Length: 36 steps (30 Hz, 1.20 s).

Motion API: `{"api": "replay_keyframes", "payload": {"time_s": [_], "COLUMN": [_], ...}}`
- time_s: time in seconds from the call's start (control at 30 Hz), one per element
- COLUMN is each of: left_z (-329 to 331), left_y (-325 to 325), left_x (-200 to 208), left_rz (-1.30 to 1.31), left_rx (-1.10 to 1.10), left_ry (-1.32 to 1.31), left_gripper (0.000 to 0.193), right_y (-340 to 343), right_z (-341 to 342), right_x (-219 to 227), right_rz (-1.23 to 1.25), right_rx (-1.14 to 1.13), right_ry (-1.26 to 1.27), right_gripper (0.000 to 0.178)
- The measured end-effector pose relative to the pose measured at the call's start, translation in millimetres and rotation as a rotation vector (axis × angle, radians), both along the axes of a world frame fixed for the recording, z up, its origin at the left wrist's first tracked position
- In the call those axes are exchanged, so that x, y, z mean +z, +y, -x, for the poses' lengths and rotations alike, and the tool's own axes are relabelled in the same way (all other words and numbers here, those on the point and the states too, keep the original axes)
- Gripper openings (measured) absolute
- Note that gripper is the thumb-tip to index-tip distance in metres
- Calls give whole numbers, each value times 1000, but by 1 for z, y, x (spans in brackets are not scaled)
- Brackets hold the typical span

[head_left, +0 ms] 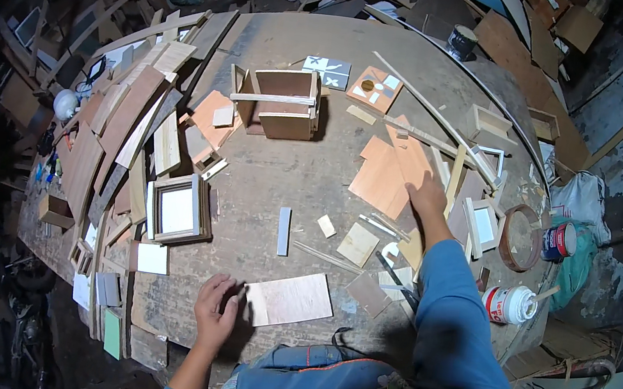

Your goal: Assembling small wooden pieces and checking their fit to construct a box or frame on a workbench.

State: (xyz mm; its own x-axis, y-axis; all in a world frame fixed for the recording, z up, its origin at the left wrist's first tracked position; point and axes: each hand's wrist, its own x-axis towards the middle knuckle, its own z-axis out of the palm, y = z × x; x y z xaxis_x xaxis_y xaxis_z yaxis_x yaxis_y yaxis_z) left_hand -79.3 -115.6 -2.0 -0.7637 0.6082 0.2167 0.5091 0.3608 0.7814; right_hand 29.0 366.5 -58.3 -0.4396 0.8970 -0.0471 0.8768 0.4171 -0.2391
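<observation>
Close to the front edge of the worktable, my left hand (215, 309) is beside the left end of a pale plywood strip (290, 300). Its fingers are loosely bent with a gap to the thumb, and nothing shows in them. My right hand (427, 198) is stretched forward over orange-toned plywood pieces (380, 178) at right of centre. Thumb and fingers are spread at the right edge of the upper piece, apparently touching it. Between the hands lie a narrow grey strip (284, 232), a small wood block (326, 226) and a square plywood piece (358, 245).
An open wooden box (280, 104) stands toward the back. Stacked boards (130, 108) and a framed white panel (177, 208) fill the left. At right are a wooden ring (520, 238), a white tub (508, 305) with a stick, and a paint can (559, 241).
</observation>
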Motion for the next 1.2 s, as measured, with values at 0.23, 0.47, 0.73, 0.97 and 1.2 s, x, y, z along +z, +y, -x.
{"api": "replay_keyframes", "payload": {"time_s": [0.23, 0.47, 0.73, 0.97, 1.2], "left_z": [-2, -13, -21, -41, -45], "left_y": [-14, -11, 23, 45, 53], "left_x": [-15, -18, -5, -5, -17], "left_rz": [56, 75, 351, 723, 732], "left_rx": [-3, -83, -312, -537, -459], "left_ry": [2, -10, 132, 260, 250], "left_gripper": [32, 34, 65, 108, 105], "right_y": [0, -105, -78, -79, -147], "right_z": [-38, -84, -131, -119, -117], "right_x": [-28, 21, 7, 1, 1], "right_rz": [-217, -50, -95, -342, -32], "right_rx": [132, 333, 387, 271, 438], "right_ry": [100, 56, 66, 246, 316], "right_gripper": [48, 76, 55, 39, 37]}}
